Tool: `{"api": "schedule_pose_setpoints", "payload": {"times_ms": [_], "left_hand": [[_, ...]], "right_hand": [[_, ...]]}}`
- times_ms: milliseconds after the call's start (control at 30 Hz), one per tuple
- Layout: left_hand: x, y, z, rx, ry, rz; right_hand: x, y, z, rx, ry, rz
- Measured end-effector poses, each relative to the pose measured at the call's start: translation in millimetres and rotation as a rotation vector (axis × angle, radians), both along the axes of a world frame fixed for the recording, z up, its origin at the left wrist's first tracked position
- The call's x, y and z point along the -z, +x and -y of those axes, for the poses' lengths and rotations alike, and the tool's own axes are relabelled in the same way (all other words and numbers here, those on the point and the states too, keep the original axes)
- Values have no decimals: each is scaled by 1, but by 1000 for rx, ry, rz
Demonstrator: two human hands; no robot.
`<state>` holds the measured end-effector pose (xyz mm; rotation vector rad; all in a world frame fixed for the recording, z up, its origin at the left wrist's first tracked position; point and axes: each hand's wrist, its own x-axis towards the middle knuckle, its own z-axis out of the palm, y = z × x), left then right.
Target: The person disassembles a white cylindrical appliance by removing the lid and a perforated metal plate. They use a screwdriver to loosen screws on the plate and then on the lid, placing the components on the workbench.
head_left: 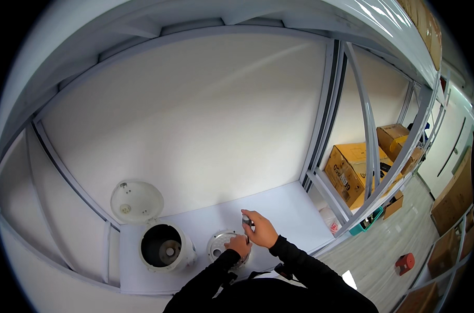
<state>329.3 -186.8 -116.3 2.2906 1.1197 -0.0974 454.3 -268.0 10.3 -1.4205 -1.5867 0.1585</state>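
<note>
My right hand point(263, 230) is wrapped around the grey handle of a screwdriver-like tool point(246, 219), held roughly upright. Just below it, my left hand point(239, 245) is closed at the tool's lower end, over a round, pale disc-shaped part point(215, 243) with holes. What the left fingers pinch is hidden. The disc lies on the white shelf in front of me, partly covered by my left hand. To its left stands a white round pot-like appliance point(187, 254) with a dark interior and a round metal piece at its bottom. Its translucent lid point(138, 202) is tipped back open.
The white shelf point(284, 208) has a pale back panel point(195, 115) and grey metal frame posts point(323, 109). To the right are cardboard boxes point(349, 172), a teal bin point(368, 221) and a red object point(404, 264) on the floor.
</note>
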Motion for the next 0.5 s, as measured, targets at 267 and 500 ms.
{"api": "schedule_pose_setpoints", "payload": {"times_ms": [267, 500], "left_hand": [[7, 0, 0, -43, 22, 16], [29, -13, -11, -55, 48, 197]], "right_hand": [[-16, 13, 3, 128, 27, -105], [-25, 23, 9, 124, 89, -145]]}}
